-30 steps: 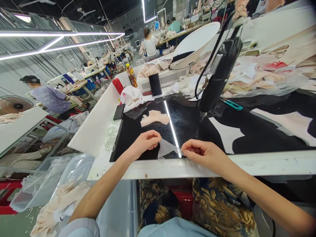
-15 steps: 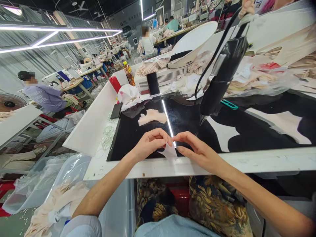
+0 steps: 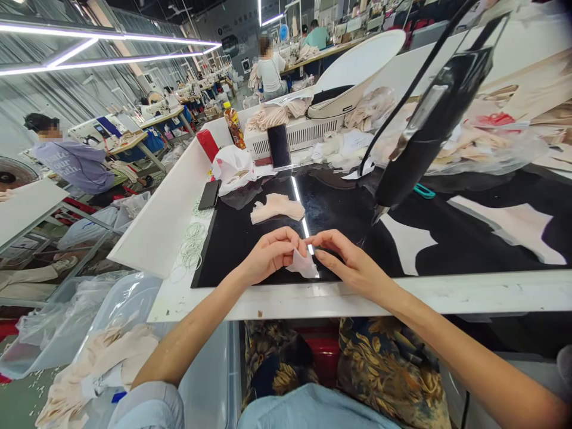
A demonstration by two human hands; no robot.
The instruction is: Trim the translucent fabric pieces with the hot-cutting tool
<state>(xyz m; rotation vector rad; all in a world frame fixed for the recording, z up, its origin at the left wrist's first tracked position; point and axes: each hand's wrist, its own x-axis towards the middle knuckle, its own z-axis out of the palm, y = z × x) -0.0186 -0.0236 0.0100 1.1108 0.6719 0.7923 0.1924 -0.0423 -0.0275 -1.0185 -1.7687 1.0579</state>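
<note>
My left hand (image 3: 268,257) and my right hand (image 3: 351,265) meet over the near edge of a glossy black table top (image 3: 250,238). Both pinch a small thin whitish piece of film or fabric (image 3: 304,266) between thumb and fingertips; it hangs folded just below the fingers. A short stack of pale pink fabric pieces (image 3: 277,208) lies on the black surface behind my hands. A black tool (image 3: 429,128) hangs on a cable above the table, to the right of my hands.
A phone (image 3: 210,195) and several white rubber rings (image 3: 192,244) lie at the left edge. A white machine (image 3: 313,128), a bottle (image 3: 235,132) and heaps of fabric stand at the back. Clear bins with pink pieces (image 3: 102,351) sit at lower left. Other people work at tables behind.
My hands have come together: the right hand moved left to meet the left, and the thin piece, spread flat between them a second ago, is now folded and lifted off the table edge.
</note>
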